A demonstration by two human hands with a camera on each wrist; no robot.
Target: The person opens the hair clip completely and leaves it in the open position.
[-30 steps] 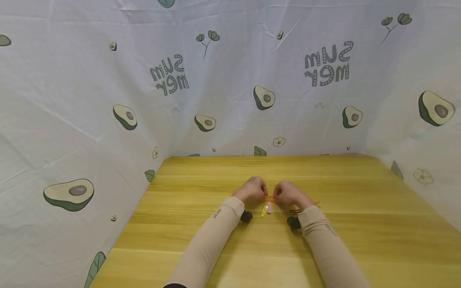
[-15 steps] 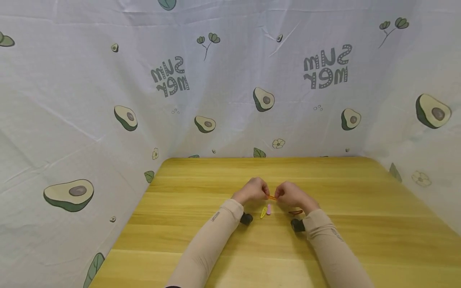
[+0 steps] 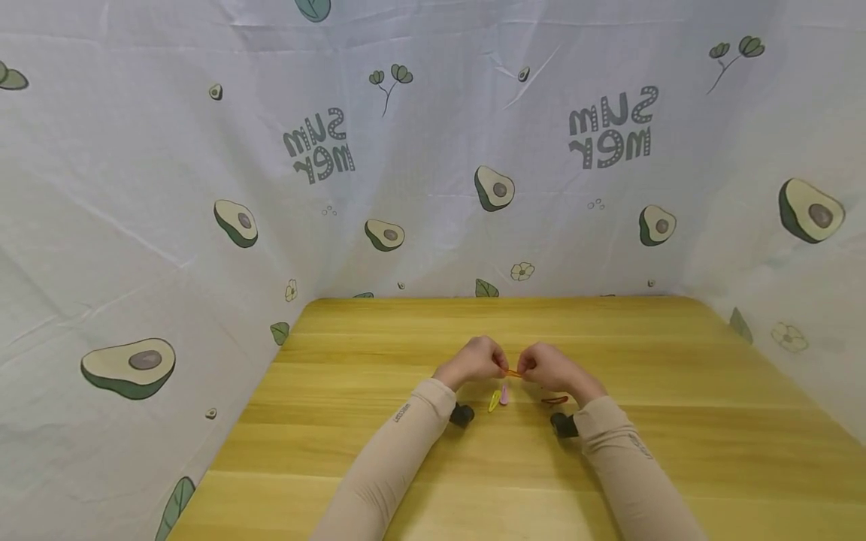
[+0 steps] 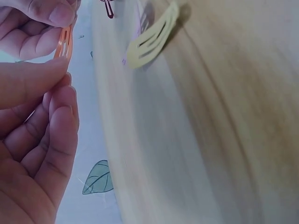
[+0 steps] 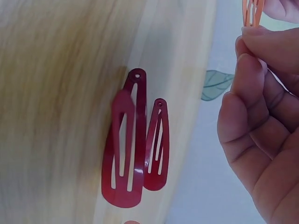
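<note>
Between both hands is an orange snap hair clip (image 4: 64, 44), held above the table. My left hand (image 3: 476, 359) pinches one end of it between thumb and fingers, and my right hand (image 3: 553, 368) pinches the other end. Just in front of the hands, a yellow snap hair clip (image 4: 152, 39) and a pink hair clip (image 3: 504, 395) lie side by side. Near the right wrist, the right wrist view shows a larger dark red hair clip (image 5: 108, 186) with its inner tongue raised, beside a smaller red hair clip (image 5: 157, 179).
The wooden table (image 3: 379, 323) extends around the hands. A white curtain (image 3: 433, 135) printed with avocados hangs behind it and along both sides. At the bottom of the right wrist view, the edge of an orange-red thing (image 5: 132, 222) shows.
Both hands keep their pinch on the orange hair clip. The right hand and forearm have shifted slightly right, bringing the red clips more into view. The head view has tilted a little.
</note>
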